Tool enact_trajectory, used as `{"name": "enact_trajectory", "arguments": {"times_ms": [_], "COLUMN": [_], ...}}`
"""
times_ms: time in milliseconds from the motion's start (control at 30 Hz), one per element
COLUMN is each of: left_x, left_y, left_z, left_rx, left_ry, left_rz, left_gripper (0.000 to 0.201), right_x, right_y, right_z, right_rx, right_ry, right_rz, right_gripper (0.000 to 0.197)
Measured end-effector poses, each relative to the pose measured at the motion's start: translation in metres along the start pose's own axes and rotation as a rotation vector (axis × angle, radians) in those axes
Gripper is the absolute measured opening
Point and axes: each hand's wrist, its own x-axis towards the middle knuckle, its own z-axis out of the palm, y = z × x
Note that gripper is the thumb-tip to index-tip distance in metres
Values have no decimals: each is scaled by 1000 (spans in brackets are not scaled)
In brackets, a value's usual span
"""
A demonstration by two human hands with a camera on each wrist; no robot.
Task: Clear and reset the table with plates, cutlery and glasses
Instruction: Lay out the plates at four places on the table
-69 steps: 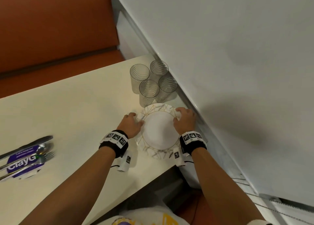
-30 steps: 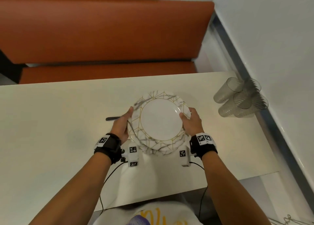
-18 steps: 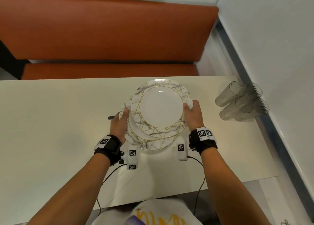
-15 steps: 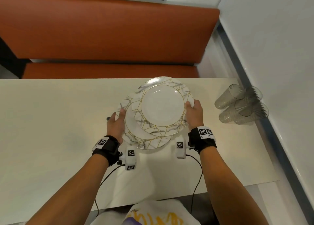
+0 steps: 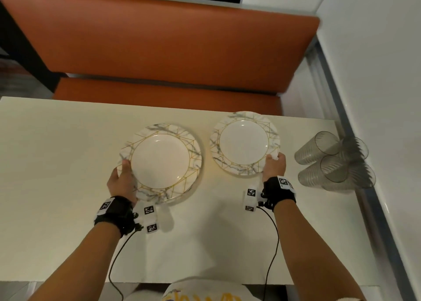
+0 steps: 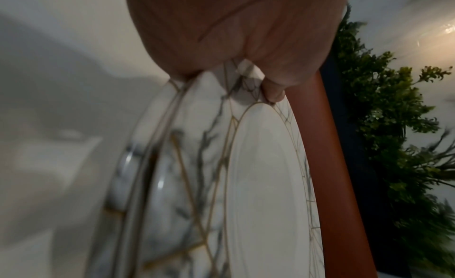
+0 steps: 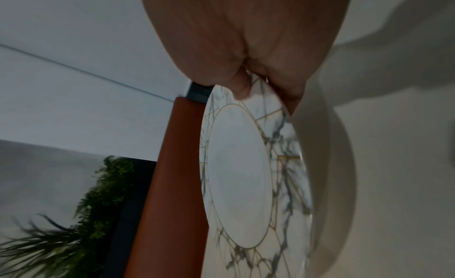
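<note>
With the left hand (image 5: 122, 182) pinching a stack of plates (image 5: 162, 163) and the right hand (image 5: 274, 166) pinching a single plate (image 5: 244, 143), both above the surface (image 5: 57, 164), each probably needed lowering level before the fingers released.

My fingers lie hidden under both plates. Beneath the left plate (image 5: 165, 162) a second rim shows in my left wrist view, too blurred to count. The glasses (image 5: 335, 162) overlap; their number is unclear. The worktop (image 5: 57, 164) runs off the left edge.
</note>
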Motion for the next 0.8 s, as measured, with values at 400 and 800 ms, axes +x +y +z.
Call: {"name": "enact_trajectory", "arguments": {"times_ms": [400,800], "left_x": [-6,-7], "left_y": [-4,-17], "left_z": [-7,-6], "left_rx": [-82,-66], "left_ry": [127,82], "left_rz": [-43,-88], "left_gripper": [73,52], "right_x": [11,21], "right_y": [35,13], "right_z": [12,33], "right_rx": [-250,-263], "right_ry": [19,1], "right_rz": [-31,-47], "right_gripper": [41,40]}}
